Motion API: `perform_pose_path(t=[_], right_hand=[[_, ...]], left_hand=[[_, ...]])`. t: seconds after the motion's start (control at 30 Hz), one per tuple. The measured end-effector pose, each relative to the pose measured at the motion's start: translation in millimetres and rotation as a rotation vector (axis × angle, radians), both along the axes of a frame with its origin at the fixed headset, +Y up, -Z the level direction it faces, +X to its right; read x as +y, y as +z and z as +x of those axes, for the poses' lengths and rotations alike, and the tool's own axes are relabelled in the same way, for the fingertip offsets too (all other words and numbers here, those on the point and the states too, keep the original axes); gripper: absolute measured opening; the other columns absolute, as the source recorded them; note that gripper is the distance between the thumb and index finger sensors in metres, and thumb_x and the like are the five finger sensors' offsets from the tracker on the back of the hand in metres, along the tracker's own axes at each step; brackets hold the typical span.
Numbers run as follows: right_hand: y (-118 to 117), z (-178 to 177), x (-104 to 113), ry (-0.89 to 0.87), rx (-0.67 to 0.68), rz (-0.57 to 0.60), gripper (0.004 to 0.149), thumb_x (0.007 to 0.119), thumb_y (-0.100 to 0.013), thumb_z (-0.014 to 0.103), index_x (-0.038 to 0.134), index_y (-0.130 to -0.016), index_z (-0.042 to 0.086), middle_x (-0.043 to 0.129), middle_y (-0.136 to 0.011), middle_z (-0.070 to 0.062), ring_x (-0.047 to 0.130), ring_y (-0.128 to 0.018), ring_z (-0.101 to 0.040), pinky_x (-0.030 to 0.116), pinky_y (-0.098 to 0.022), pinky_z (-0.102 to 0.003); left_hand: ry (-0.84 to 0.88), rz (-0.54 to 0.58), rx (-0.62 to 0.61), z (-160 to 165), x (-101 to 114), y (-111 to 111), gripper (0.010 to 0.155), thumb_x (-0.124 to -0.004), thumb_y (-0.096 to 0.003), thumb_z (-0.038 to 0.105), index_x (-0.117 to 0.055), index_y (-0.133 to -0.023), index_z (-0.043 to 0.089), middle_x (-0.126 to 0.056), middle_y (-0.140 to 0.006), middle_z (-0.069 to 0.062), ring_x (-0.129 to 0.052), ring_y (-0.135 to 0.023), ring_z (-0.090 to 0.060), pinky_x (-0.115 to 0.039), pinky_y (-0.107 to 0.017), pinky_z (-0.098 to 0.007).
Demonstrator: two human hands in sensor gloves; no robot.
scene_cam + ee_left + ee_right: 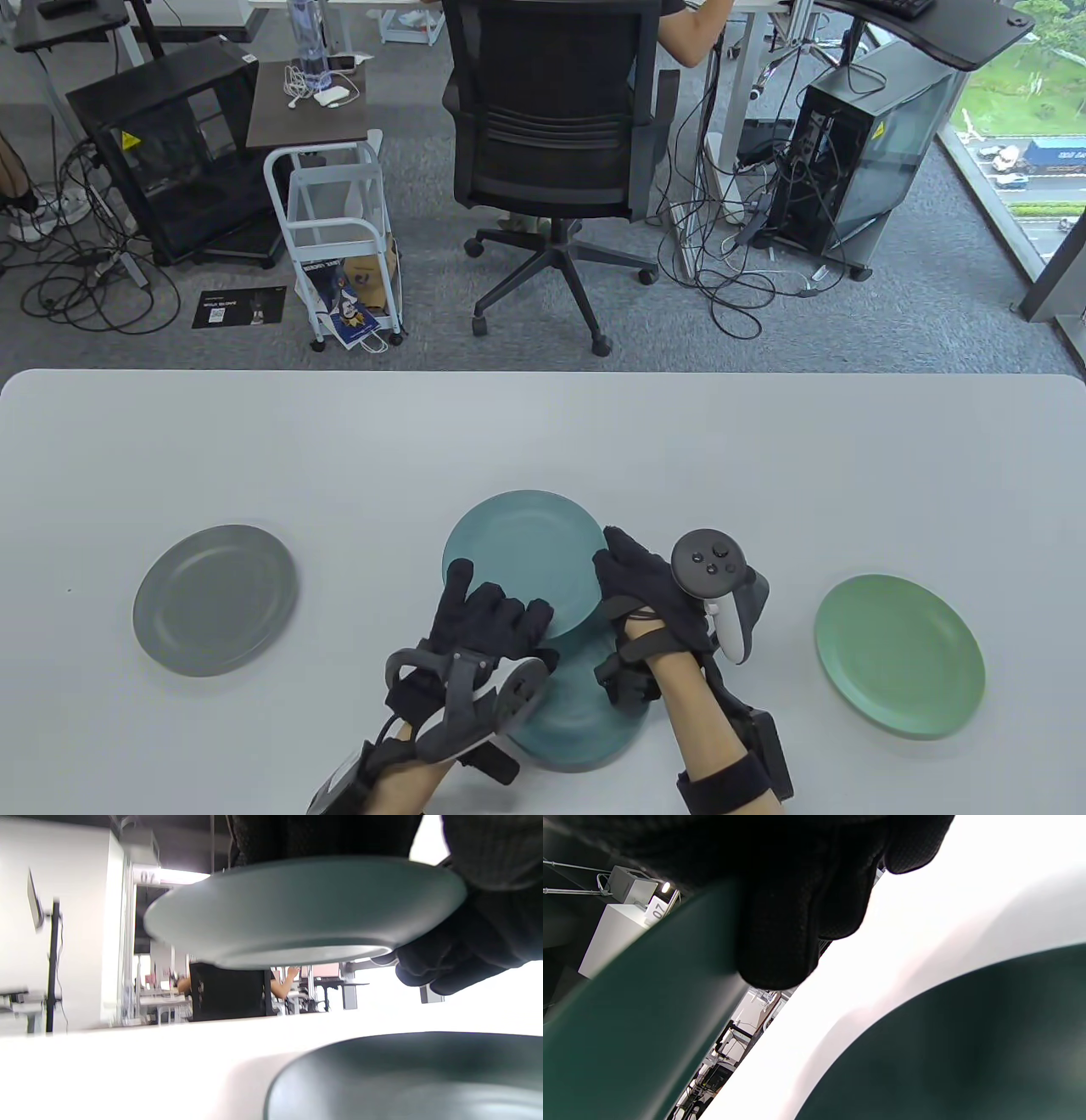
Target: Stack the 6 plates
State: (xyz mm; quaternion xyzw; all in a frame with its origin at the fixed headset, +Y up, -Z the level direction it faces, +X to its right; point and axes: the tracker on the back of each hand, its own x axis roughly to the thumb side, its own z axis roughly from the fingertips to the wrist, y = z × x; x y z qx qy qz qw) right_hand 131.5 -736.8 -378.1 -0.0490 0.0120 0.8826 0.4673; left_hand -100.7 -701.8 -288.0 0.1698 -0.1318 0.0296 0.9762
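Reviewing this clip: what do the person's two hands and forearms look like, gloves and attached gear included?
Both hands wear black knit gloves. The left hand carries a grey, ring-shaped tracker on dark straps. The right hand carries a dark grey round-headed tracker with small buttons and a white grip, also strapped on. The forearms are bare, with black bands and black box-like units. No cables or markings are clearly visible.

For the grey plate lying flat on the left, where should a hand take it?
Probably at the rim of the grey plate, on its near-right edge. It lies flat and apart, so fingers must slip under the raised lip; the left hand is nearest.
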Motion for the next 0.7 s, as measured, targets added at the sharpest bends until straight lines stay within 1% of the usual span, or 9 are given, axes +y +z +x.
perform_pose_path(t=[0.1, 0.17, 0.3, 0.37, 0.47, 0.7], right_hand=[[-1, 6, 2, -0.016, 0.001, -0.009, 0.049, 0.073, -0.055, 0.039, 0.070, -0.095, 0.012, 0.100, -0.056, 0.006, 0.081, -0.081, -0.018, 0.051, -0.075, -0.051], [-2, 9, 5, 0.007, 0.013, -0.010, 0.049, 0.072, -0.055, 0.039, 0.069, -0.096, 0.012, 0.100, -0.057, 0.006, 0.080, -0.082, -0.018, 0.050, -0.075, -0.051], [-3, 13, 7, 0.038, 0.031, -0.020, 0.048, 0.071, -0.055, 0.038, 0.069, -0.097, 0.014, 0.099, -0.058, 0.005, 0.079, -0.083, -0.019, 0.049, -0.076, -0.052], [-3, 14, 6, 0.049, 0.049, -0.031, 0.048, 0.071, -0.055, 0.037, 0.069, -0.097, 0.014, 0.099, -0.058, 0.005, 0.078, -0.083, -0.019, 0.049, -0.076, -0.052], [-5, 15, 3, 0.061, 0.080, -0.047, 0.047, 0.070, -0.055, 0.037, 0.069, -0.097, 0.015, 0.099, -0.059, 0.004, 0.077, -0.084, -0.020, 0.047, -0.076, -0.053], [-9, 15, -2, 0.097, 0.160, -0.081, 0.046, 0.070, -0.055, 0.036, 0.070, -0.097, 0.019, 0.098, -0.060, 0.004, 0.076, -0.085, -0.021, 0.047, -0.076, -0.053]], left_hand=[[0.104, -0.033, 0.009, -15, 9, -5, 0.067, -0.074, -0.0250, 0.071, -0.078, -0.087, 0.045, -0.092, -0.084, 0.018, -0.080, -0.093, -0.012, -0.033, -0.091, -0.048], [0.178, -0.037, 0.030, -25, 12, -8, 0.066, -0.075, -0.0260, 0.070, -0.079, -0.087, 0.044, -0.091, -0.085, 0.017, -0.079, -0.094, -0.013, -0.031, -0.091, -0.048], [0.285, -0.047, 0.114, -48, 16, -15, 0.064, -0.075, -0.0281, 0.068, -0.079, -0.087, 0.044, -0.090, -0.087, 0.017, -0.078, -0.095, -0.013, -0.030, -0.092, -0.048], [0.340, -0.068, 0.177, -62, 15, -20, 0.061, -0.076, -0.0299, 0.066, -0.080, -0.087, 0.043, -0.091, -0.086, 0.016, -0.078, -0.096, -0.014, -0.029, -0.092, -0.048], [0.360, -0.070, 0.263, -77, 12, -25, 0.059, -0.077, -0.0316, 0.064, -0.081, -0.086, 0.042, -0.092, -0.085, 0.015, -0.078, -0.095, -0.014, -0.029, -0.092, -0.048], [0.307, -0.093, 0.495, -109, -3, -38, 0.057, -0.078, -0.0331, 0.062, -0.080, -0.086, 0.043, -0.091, -0.087, 0.016, -0.075, -0.099, -0.013, -0.026, -0.092, -0.047]])
